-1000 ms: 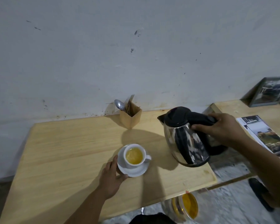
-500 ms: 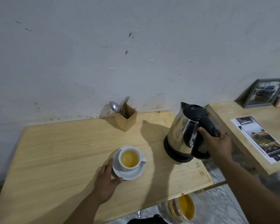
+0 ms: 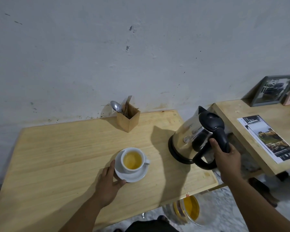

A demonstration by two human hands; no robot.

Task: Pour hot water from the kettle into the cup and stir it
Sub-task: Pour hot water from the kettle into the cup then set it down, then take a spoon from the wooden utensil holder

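Observation:
A white cup (image 3: 132, 159) filled with yellow liquid stands on a white saucer (image 3: 137, 175) near the middle of the wooden table (image 3: 60, 156). My left hand (image 3: 110, 183) rests on the table and touches the saucer's left rim with thumb and fingers. A steel kettle (image 3: 189, 139) with a black lid and handle sits upright on its black base at the table's right side. My right hand (image 3: 224, 158) is wrapped around the kettle's handle. A spoon (image 3: 116, 106) sticks out of a wooden holder (image 3: 128, 118) by the wall.
Forks stand in the same holder. A second wooden table (image 3: 241, 121) at the right carries a leaflet (image 3: 267, 138) and picture frames (image 3: 273, 90). A jar with yellow contents (image 3: 189, 210) sits on the floor below the table's front edge.
The kettle was tilted in the air near the cup, then swung right and came down upright onto its base. My right hand stays on its handle. My left hand stayed at the saucer.

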